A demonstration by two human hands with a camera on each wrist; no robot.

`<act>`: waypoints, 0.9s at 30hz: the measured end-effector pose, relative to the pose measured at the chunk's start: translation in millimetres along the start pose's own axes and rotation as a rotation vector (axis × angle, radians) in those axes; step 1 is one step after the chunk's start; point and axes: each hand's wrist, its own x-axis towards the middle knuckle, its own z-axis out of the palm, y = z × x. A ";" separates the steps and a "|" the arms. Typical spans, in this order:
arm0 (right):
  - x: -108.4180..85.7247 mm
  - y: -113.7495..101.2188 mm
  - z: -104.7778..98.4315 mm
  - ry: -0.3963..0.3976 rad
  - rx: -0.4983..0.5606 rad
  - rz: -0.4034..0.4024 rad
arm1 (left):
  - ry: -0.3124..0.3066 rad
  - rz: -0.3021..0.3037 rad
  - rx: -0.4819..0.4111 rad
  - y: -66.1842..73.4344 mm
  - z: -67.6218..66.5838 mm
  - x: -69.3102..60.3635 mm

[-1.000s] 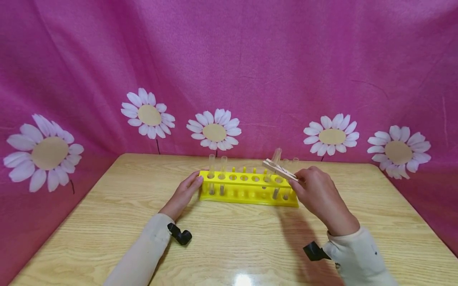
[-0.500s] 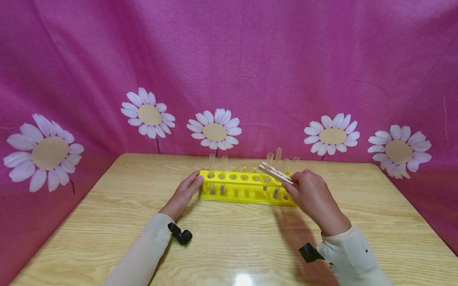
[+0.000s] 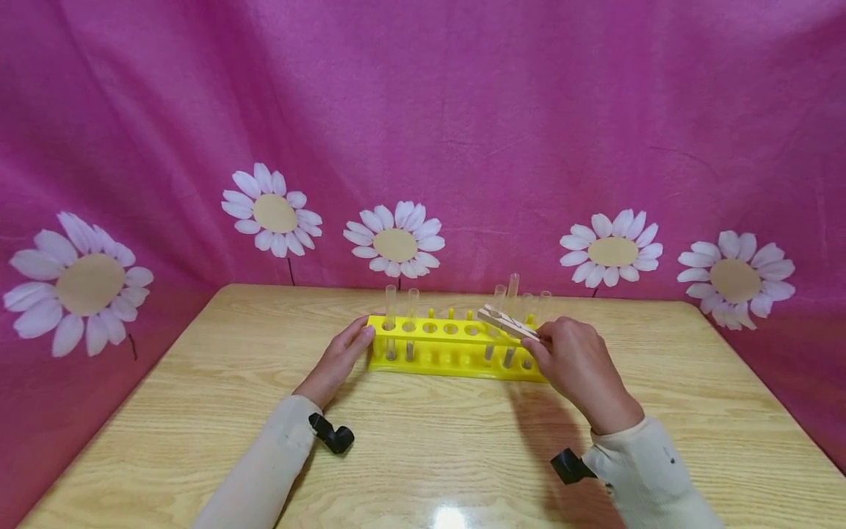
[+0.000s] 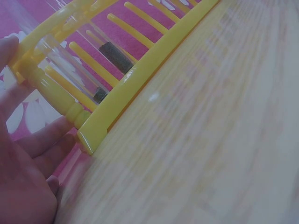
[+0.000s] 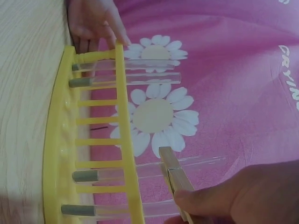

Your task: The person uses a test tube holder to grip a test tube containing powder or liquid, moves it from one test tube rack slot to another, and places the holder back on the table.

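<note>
A yellow test tube rack [image 3: 456, 371] stands on the table, with clear tubes at both ends holding dark matter at the bottom. My left hand [image 3: 338, 361] grips the rack's left end; in the left wrist view its fingers [image 4: 44, 140] lie round the end post. My right hand [image 3: 588, 371] pinches a wooden clothespin [image 3: 505, 322] over the rack's right part. In the right wrist view the clothespin [image 5: 174, 172] lies across a tube [image 5: 201, 161] standing in the rack; whether its tips clamp the glass I cannot tell.
The wooden table [image 3: 423, 455] reaches back to a pink cloth [image 3: 423, 110] printed with white daisies, which also hangs at both sides. Each sleeve carries a black wrist mount, the left one [image 3: 333, 433] and the right one [image 3: 571, 466].
The clothespin and my right hand have moved slightly left and down. The tube that was tilted at the clothespin now stands lower in the rack. My left hand has stayed on the rack's end.
</note>
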 end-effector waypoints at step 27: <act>-2.2 2.0 -4.4 0.039 -0.016 -0.023 | 0.017 0.008 -0.002 -0.3 0.8 0.1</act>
